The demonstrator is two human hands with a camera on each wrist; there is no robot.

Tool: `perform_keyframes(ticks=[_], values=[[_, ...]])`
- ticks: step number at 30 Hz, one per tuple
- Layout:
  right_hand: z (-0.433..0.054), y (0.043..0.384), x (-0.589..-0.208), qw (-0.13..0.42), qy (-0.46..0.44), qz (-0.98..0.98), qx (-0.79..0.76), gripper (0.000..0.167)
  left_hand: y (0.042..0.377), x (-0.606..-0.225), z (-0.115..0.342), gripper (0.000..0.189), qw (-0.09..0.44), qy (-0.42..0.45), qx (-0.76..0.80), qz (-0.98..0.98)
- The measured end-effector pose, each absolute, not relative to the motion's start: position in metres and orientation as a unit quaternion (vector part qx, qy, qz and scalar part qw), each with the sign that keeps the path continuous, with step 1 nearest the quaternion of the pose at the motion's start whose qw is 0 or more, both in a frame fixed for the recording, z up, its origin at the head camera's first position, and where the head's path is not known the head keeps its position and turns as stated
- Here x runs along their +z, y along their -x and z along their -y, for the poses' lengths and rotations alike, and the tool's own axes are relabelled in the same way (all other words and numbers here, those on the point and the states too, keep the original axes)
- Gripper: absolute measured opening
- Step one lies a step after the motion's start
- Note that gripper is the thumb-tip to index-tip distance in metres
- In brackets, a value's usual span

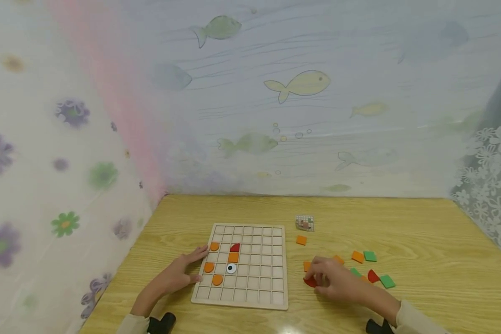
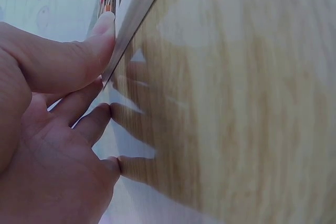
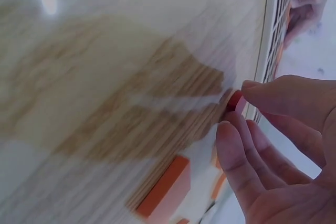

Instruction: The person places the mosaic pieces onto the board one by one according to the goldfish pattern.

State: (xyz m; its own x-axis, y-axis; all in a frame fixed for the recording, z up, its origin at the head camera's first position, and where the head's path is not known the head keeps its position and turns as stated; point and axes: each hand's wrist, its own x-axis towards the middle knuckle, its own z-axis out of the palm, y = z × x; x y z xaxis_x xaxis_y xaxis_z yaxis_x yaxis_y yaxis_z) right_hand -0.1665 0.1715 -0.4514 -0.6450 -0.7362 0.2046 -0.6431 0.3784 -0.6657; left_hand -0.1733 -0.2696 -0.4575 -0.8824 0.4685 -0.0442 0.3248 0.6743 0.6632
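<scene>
My left hand (image 1: 176, 274) rests at the left edge of a wooden grid board (image 1: 262, 270), its fingers fairly straight. In the left wrist view the thumb (image 2: 100, 38) touches the board's edge, with the other fingertips down on the table. On the board lie three orange discs (image 1: 217, 279), an orange square (image 1: 233, 257), a red quarter-round piece (image 1: 235, 247) and a white eye disc (image 1: 231, 268). To the right of the board, my right hand (image 1: 338, 279) pinches another red piece (image 1: 310, 282) between thumb and fingers, low over the table; the fingers partly hide it.
Around and beyond the right hand lie loose orange squares (image 1: 357, 256), green squares (image 1: 387, 281) and a red quarter-round tile (image 1: 373, 276). A small printed pattern card (image 1: 305, 223) lies behind a single orange tile (image 1: 301, 240). Patterned curtains border the wooden table (image 1: 426, 232).
</scene>
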Motion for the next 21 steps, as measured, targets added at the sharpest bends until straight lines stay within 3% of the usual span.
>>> perform_keyframes(ticks=[11,21], values=[[-0.159,0.167,-0.455,0.033,0.422,-0.831,-0.359,0.021,0.173,-0.457,0.268,0.067,0.110,-0.218,0.340,-0.908],[-0.158,0.168,-0.452,0.063,0.390,-0.846,-0.359,0.017,0.174,-0.458,0.270,0.067,0.111,-0.218,0.341,-0.908]])
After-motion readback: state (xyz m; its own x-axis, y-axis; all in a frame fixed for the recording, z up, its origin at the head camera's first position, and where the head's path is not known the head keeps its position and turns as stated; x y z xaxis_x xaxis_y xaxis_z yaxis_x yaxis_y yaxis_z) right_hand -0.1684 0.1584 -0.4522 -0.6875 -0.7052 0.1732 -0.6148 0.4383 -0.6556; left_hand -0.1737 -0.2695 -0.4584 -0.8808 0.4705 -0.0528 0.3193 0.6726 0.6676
